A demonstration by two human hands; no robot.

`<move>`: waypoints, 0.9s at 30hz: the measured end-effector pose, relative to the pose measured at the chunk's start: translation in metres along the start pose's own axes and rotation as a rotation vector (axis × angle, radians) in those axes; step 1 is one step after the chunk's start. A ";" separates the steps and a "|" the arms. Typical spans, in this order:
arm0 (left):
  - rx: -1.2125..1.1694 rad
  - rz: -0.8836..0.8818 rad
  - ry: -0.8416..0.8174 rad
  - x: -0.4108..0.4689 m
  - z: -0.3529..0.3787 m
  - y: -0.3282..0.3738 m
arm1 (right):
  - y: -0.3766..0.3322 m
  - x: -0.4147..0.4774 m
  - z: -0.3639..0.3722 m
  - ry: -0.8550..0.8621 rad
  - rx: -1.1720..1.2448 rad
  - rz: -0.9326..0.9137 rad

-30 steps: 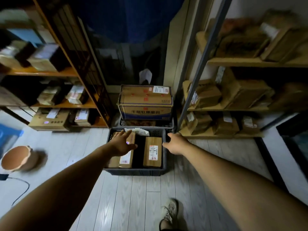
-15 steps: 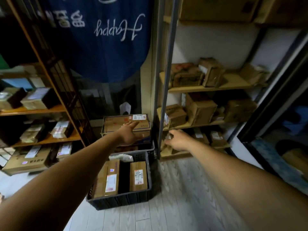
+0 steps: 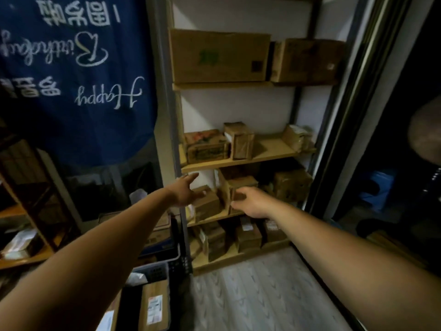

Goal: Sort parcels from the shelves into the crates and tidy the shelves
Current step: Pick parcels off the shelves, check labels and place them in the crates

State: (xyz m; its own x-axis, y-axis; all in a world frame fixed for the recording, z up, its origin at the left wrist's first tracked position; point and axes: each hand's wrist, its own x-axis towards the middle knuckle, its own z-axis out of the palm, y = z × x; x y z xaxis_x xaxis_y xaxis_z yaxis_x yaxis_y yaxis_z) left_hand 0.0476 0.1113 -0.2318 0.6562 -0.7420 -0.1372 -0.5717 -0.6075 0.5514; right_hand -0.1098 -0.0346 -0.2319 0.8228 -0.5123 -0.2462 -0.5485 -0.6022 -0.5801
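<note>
Both my arms reach toward the right-hand wooden shelf unit (image 3: 238,162). My left hand (image 3: 185,191) is stretched out with straight fingers in front of a small cardboard parcel (image 3: 206,204) on the second shelf from the bottom; contact is unclear. My right hand (image 3: 249,201) hovers, fingers loosely curled and empty, in front of a taller brown parcel (image 3: 241,185) beside it. At the bottom left, the dark plastic crate (image 3: 155,271) holds two labelled parcels (image 3: 154,306).
More parcels fill the shelves above (image 3: 219,57) and below (image 3: 247,236). A blue cloth (image 3: 78,80) hangs at left over a stack of boxes. A second shelf unit (image 3: 23,247) stands far left. A dark door frame (image 3: 346,115) borders the right. Grey plank floor (image 3: 262,295) lies ahead.
My view has swung up and to the right, from the crate to the right-hand shelves. Both hands have left the crate rim and risen toward the parcels on the second shelf.
</note>
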 end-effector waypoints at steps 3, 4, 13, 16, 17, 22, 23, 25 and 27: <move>-0.018 0.015 0.007 0.023 0.010 0.028 | 0.024 0.005 -0.029 0.040 0.008 0.012; -0.019 0.017 0.007 0.032 0.014 0.037 | 0.032 0.009 -0.038 0.052 0.014 0.018; 0.023 0.046 -0.006 0.124 0.006 0.065 | 0.058 0.084 -0.086 0.138 0.069 0.010; 0.008 0.057 0.017 0.177 -0.002 0.066 | 0.059 0.132 -0.103 0.161 0.064 0.018; 0.009 0.068 0.039 0.194 -0.005 0.068 | 0.058 0.147 -0.109 0.161 0.060 0.020; 0.050 0.091 0.015 0.283 -0.020 0.076 | 0.052 0.224 -0.146 0.175 0.008 0.044; 0.067 0.099 0.017 0.300 -0.022 0.078 | 0.052 0.239 -0.153 0.178 -0.003 0.042; 0.104 0.114 0.041 0.326 -0.025 0.082 | 0.053 0.264 -0.164 0.189 -0.012 0.033; 0.069 0.107 0.036 0.352 -0.024 0.084 | 0.055 0.291 -0.170 0.201 -0.012 0.025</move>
State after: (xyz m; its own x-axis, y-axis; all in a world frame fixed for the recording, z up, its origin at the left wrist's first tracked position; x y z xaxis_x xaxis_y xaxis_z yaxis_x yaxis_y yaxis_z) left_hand 0.2425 -0.1942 -0.2142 0.6059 -0.7939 -0.0504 -0.6711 -0.5441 0.5036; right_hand 0.0741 -0.3209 -0.2038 0.7631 -0.6385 -0.1003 -0.5716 -0.5943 -0.5658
